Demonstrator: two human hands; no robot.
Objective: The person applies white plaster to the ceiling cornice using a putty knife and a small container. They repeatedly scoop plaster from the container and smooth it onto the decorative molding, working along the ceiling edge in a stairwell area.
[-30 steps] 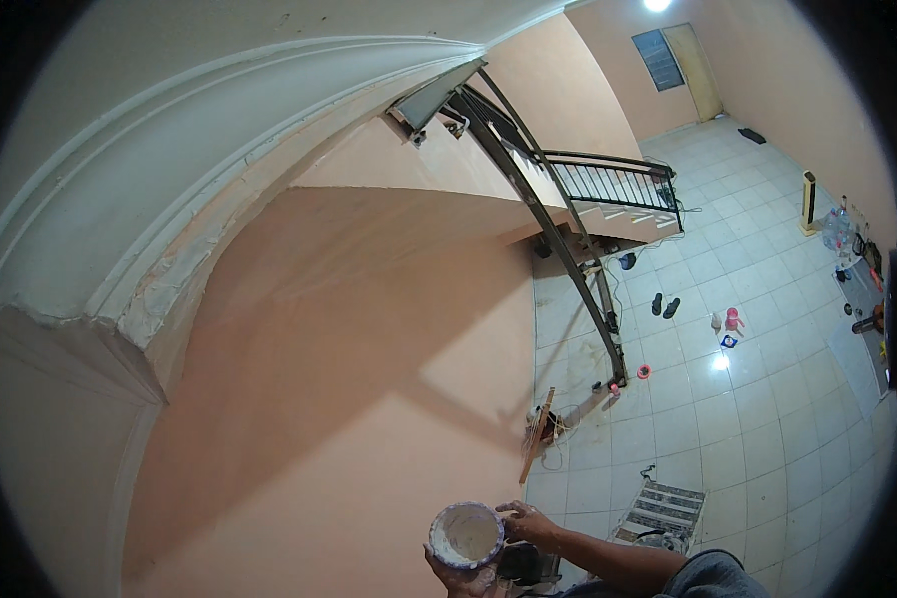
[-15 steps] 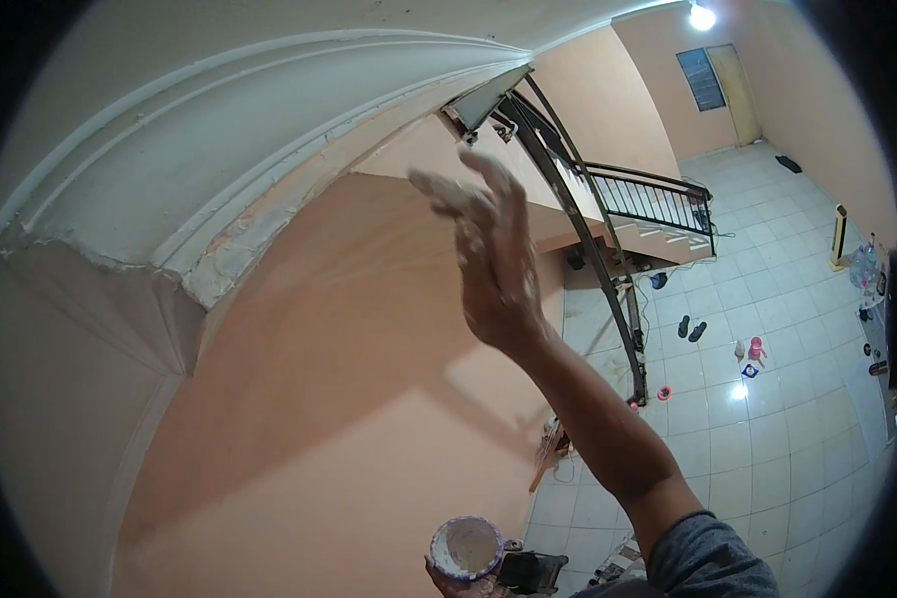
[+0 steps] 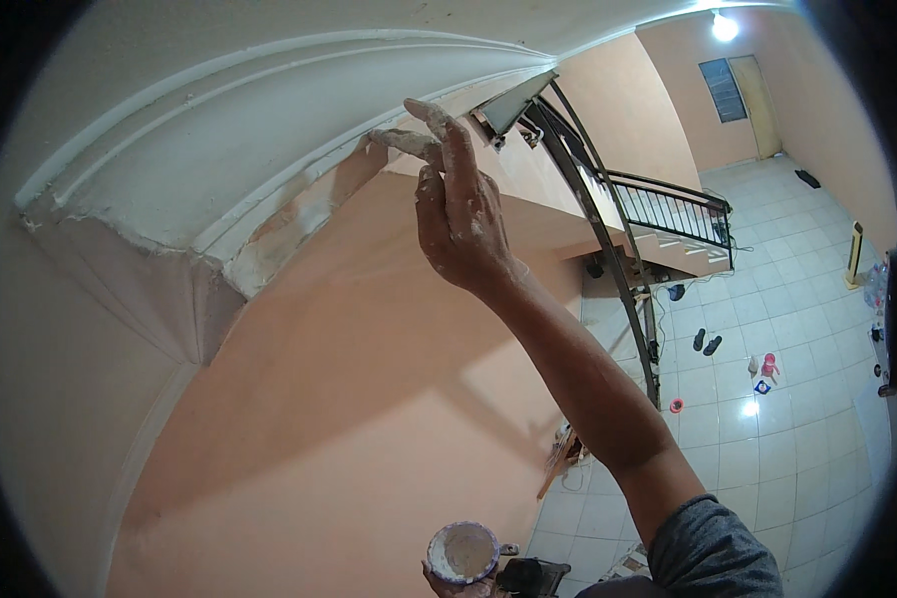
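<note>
My right hand (image 3: 455, 204) is raised across the middle, coated in white paste, some fingers stretched apart and others bent; one fingertip reaches the patched seam (image 3: 294, 224) below the white ceiling moulding (image 3: 229, 130), touching it or very near. I see nothing held in it. At the bottom my left hand (image 3: 437, 580) grips a tub (image 3: 462, 553) with a scalloped rim and white paste inside; a short handle pokes out at its right, and its fingers are mostly hidden. A black object (image 3: 528, 578) is just right of the tub.
Steel beams (image 3: 604, 229) slope down beside a railed staircase (image 3: 683, 214). Far below on the tiled floor (image 3: 807, 439) lie sandals (image 3: 708, 341), a pink item (image 3: 769, 364), a red ring (image 3: 676, 406) and wooden pieces (image 3: 558, 468). A peach wall (image 3: 299, 439) fills the lower left.
My right hand has left the tub and risen up and leftward to the seam beneath the moulding. My left hand still has the tub low in view. The view has shifted slightly.
</note>
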